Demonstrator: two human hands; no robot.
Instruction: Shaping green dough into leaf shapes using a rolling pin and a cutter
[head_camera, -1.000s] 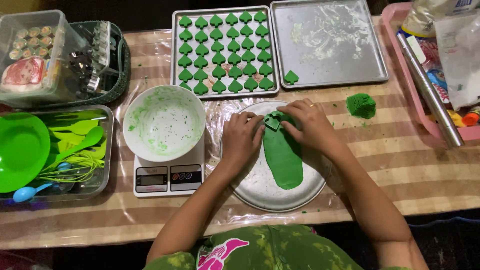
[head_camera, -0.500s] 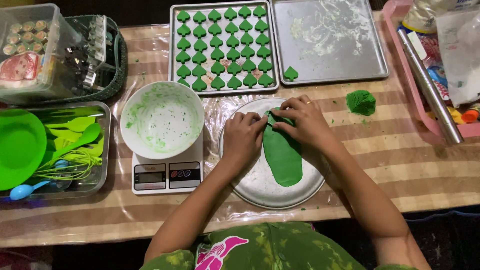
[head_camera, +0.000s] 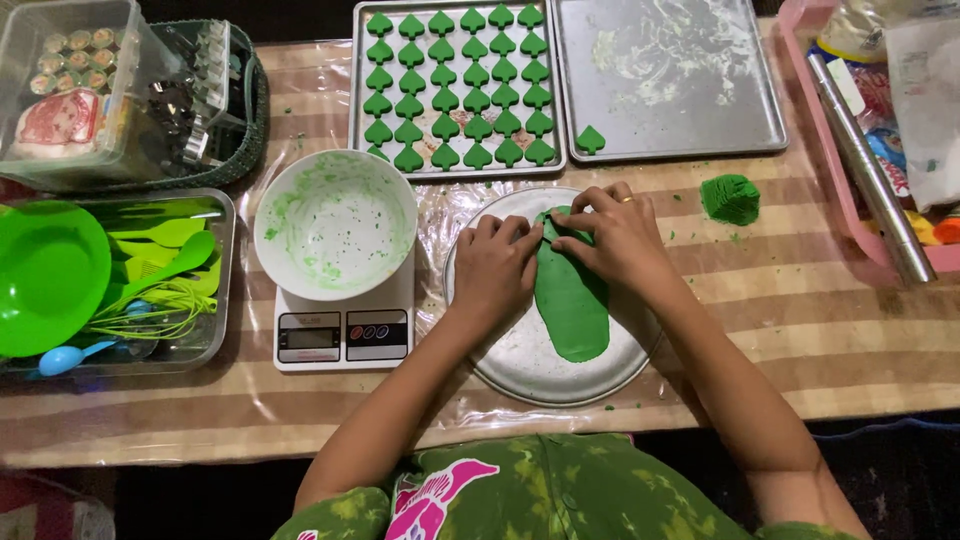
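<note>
- Far left: clear plastic box (head_camera: 70, 95) w/ small round items sits at the table's top-left edge, dark basket (head_camera: 225, 110) just beside it; below them a metal tray (head_camera: 215, 345) packed w/ a green plate (head_camera: 45, 275) & green utensils, running right up to the left frame edge.
- White bowl (head_camera: 335, 225) smeared green sits on a white kitchen scale (head_camera: 343, 335); scale's right side is just beside the round metal plate (head_camera: 520, 365) (barely a gap btwn them).
- Left hand (head_camera: 495, 265): palm down on the plate's upper left, fingers curled together, tips pressed at the top-left edge of the green dough sheet (head_camera: 572, 300). Forearm comes up from the bottom of frame at a slant.
- Dough sheet: long flat oval, lies in the plate's middle, lower end free & near the plate's front rim.
- Right hand (head_camera: 620, 235): fingers bent, pinching/pressing down at the dough's top end, touching the left fingertips; whatever sits under the fingers is hidden. Ring on one finger.
- Above the hands: baking tray (head_camera: 357, 90) full of green cut-out shapes (head_camera: 455, 85), touching a 2nd tray (head_camera: 670, 80) w/ one cut-out.
- Right of plate: open striped tabletop (head_camera: 800, 290), only a green dough lump (head_camera: 730, 198) on it.
- Far right: pink tray (head_camera: 850, 230) w/ metal rolling pin (head_camera: 865, 170), at the edge.
</note>
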